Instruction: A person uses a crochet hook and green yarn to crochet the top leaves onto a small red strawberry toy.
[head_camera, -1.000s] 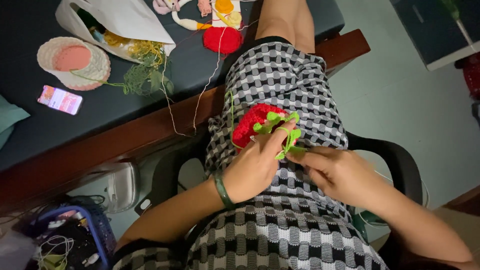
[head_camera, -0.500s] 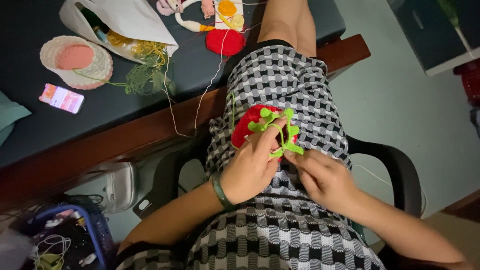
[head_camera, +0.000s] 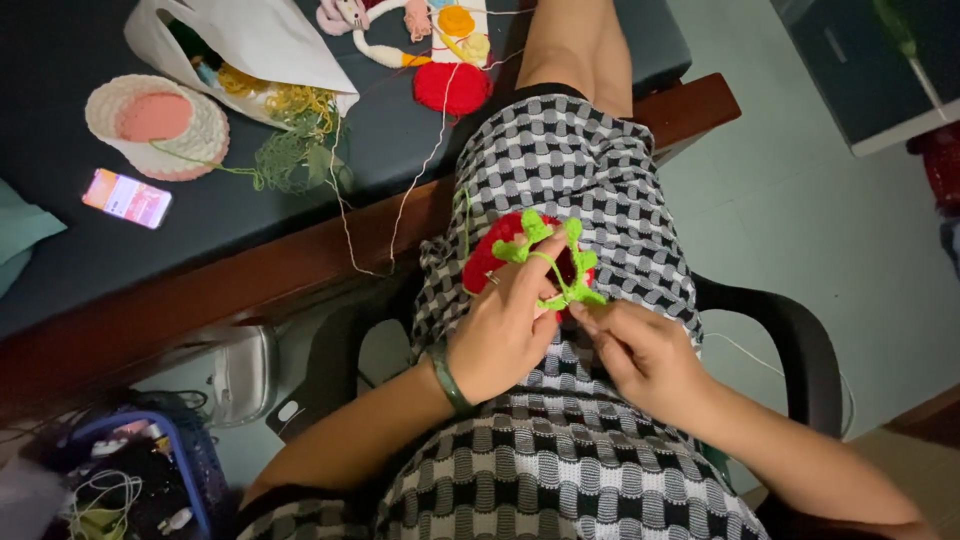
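Holding the red crochet piece up off our lap, we had the left hand curled round its near side, thumb & fingers pinching the green trim against it. Right hand sat just right of & below the left, fingertips pressed together on the trim's lower end; whether it held a hook or needle, we couldn't tell — too small to see. Piece was between both hands & the desk edge, over the checked dress.

Risks as we judged them:
- A green strand looped loose across the red, right by the left fingers. A tug from the right hand w/o the left keeping its pinch could pull stitches out or pucker the trim.
- White yarn ran from beyond the left hand, up over the desk edge to the red disc & the bag. Lifting the work higher could drag it & snag the green tangle further left.
- Phone & pink-centred basket lay well left of the left hand, apart from the strands, so less likely to be pulled.
- Piece wasn't resting on anything; a slack grip would drop it in the lap.
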